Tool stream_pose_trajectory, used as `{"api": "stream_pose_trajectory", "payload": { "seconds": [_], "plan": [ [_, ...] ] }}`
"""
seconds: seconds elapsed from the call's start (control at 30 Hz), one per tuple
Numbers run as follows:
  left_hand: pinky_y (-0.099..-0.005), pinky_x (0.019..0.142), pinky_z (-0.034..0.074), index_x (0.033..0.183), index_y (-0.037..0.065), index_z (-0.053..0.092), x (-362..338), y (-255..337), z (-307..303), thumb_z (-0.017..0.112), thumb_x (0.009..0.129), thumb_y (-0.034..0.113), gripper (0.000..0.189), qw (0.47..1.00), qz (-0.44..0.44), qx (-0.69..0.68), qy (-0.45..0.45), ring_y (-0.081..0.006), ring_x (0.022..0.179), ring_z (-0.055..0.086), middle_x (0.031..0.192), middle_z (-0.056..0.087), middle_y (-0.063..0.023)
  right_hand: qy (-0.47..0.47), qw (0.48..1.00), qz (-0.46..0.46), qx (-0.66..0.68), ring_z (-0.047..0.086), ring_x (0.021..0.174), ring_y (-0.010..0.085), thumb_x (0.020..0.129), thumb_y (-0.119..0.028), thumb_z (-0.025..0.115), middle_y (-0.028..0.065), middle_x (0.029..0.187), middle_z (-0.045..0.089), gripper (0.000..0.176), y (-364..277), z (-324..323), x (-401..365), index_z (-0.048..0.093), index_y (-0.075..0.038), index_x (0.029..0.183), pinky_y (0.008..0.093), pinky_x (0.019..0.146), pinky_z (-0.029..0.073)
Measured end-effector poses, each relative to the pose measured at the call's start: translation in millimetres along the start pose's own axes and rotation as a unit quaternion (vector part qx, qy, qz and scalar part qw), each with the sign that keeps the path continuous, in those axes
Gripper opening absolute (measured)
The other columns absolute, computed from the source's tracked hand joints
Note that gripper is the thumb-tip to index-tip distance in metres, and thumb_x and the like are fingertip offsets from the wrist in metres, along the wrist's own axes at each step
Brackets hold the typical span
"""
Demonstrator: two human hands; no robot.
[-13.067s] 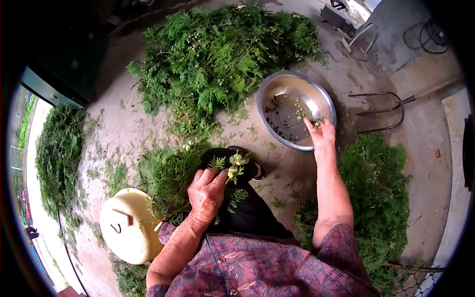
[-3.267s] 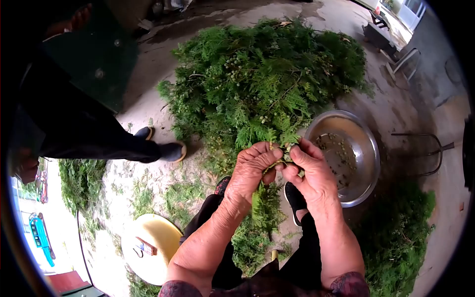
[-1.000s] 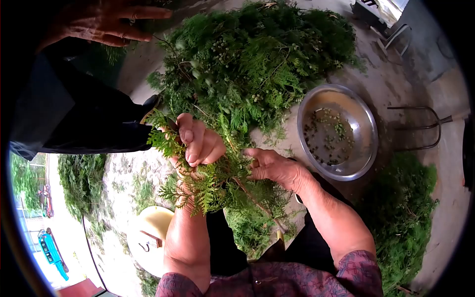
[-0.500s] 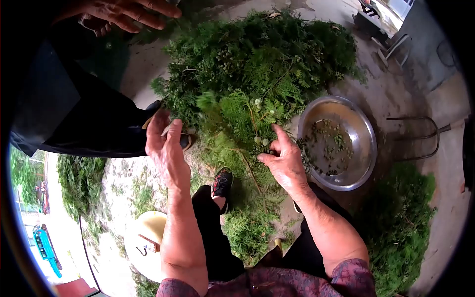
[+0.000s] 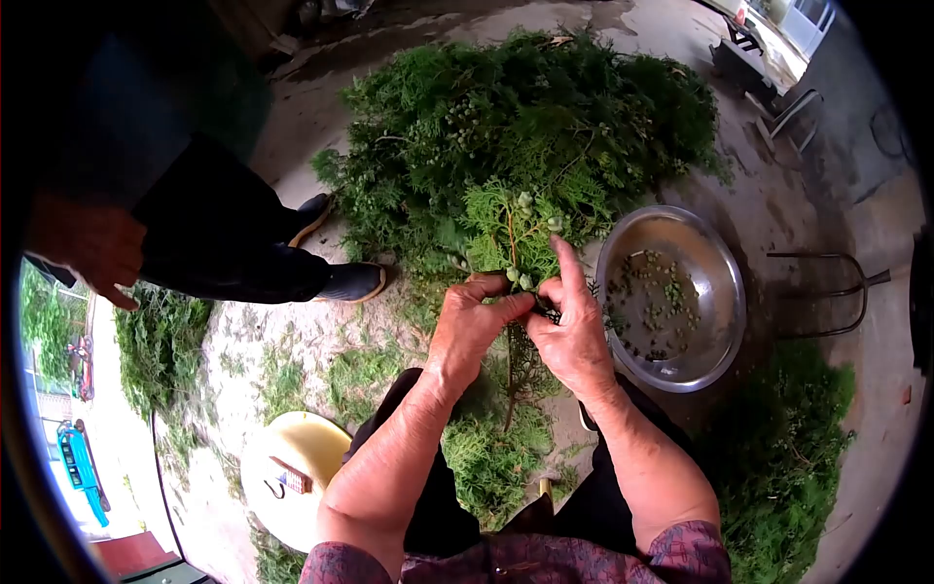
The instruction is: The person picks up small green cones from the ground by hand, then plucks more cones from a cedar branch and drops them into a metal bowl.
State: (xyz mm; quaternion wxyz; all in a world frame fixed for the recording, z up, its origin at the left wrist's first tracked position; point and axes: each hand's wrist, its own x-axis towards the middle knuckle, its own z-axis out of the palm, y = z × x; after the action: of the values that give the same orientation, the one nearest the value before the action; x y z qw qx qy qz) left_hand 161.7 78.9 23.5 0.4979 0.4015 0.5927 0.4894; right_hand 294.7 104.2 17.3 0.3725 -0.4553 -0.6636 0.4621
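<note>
A leafy conifer branch (image 5: 512,229) with several pale green cones (image 5: 525,280) stands up between my two hands. My left hand (image 5: 467,323) is closed, thumb and fingers pinching the branch just below the cones. Right beside it, my right hand (image 5: 572,336) has its index finger stretched upward along the cones. Its thumb and other fingers are bent in on the sprig's lower part, close to my left thumb. To the right stands a shiny metal basin (image 5: 722,336) with many small green cones (image 5: 666,292) lying in it.
A big heap of green branches (image 5: 525,117) lies ahead. More cuttings lie at right (image 5: 778,438) and left (image 5: 161,350). Another person's shoe (image 5: 350,282) and hand (image 5: 92,243) are at left. A yellowish round lid-like object (image 5: 316,438) sits lower left; a metal frame (image 5: 861,282) is at right.
My left hand has come in from the left and closed on the branch beside my right hand. The other person's hand has moved from the top down to the left.
</note>
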Motion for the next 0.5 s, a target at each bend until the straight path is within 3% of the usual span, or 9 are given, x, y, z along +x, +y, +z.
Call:
{"api": "stream_pose_trajectory", "payload": {
  "seconds": [0.03,0.07,0.17,0.2,0.3,0.5],
  "plan": [
    [-0.0271,0.073,0.039,0.088,0.0,0.065,0,0,0,0.066,0.076,0.015,0.02,0.997,-0.025,-0.075,-0.008,-0.0098,0.071,0.052,0.073,0.06,-0.0011,-0.005,1.0,-0.006,0.013,0.054,0.073,0.0131,0.07,0.009,0.056,0.0062,0.075,0.055,0.078,0,-1,0,0.021,-0.008,0.138,0.0256,0.071,0.046],
    [-0.0242,0.068,0.04,0.086,0.001,0.066,3,-5,0,0.065,0.077,0.014,0.015,0.998,-0.016,-0.045,0.032,-0.0067,0.069,0.051,0.072,0.061,0.0008,0.01,1.0,-0.006,0.009,0.054,0.074,0.0131,0.071,0.008,0.057,0.0067,0.077,0.056,0.078,-1,-1,0,0.022,-0.009,0.138,0.026,0.07,0.046],
    [-0.0237,0.063,0.04,0.08,-0.003,0.064,3,2,1,0.062,0.078,0.01,0.013,0.999,-0.027,-0.007,0.045,-0.0071,0.068,0.049,0.073,0.06,-0.0015,0.026,0.999,0.016,0.014,0.054,0.073,0.0131,0.073,0.007,0.058,0.0068,0.076,0.056,0.075,-7,-4,0,0.024,-0.01,0.138,0.0254,0.067,0.046],
    [-0.023,0.06,0.04,0.079,-0.002,0.064,2,3,3,0.062,0.079,0.01,0.012,0.999,-0.018,-0.012,0.035,-0.0056,0.065,0.047,0.07,0.058,0.0003,0.036,0.999,-0.014,-0.011,0.053,0.07,0.012,0.074,0.007,0.058,0.0067,0.075,0.056,0.073,-6,-4,0,0.025,-0.01,0.137,0.0233,0.063,0.045],
    [-0.0224,0.06,0.041,0.083,0.001,0.066,3,4,7,0.065,0.077,0.009,0.01,0.999,-0.031,-0.041,0.016,-0.0056,0.064,0.051,0.074,0.062,0.0003,0.035,0.999,-0.025,-0.007,0.051,0.066,0.0114,0.074,0.009,0.057,0.0069,0.074,0.055,0.073,-2,-5,0,0.025,-0.01,0.137,0.022,0.059,0.044],
    [-0.0227,0.054,0.036,0.07,0.001,0.059,5,-9,6,0.064,0.077,0.006,0.01,0.998,0.011,-0.043,0.033,-0.0043,0.06,0.043,0.065,0.054,0.0026,0.04,0.998,-0.038,-0.025,0.05,0.066,0.0117,0.073,0.009,0.059,0.006,0.076,0.055,0.074,-5,-8,0,0.026,-0.009,0.137,0.0231,0.062,0.044]
  ]
}}
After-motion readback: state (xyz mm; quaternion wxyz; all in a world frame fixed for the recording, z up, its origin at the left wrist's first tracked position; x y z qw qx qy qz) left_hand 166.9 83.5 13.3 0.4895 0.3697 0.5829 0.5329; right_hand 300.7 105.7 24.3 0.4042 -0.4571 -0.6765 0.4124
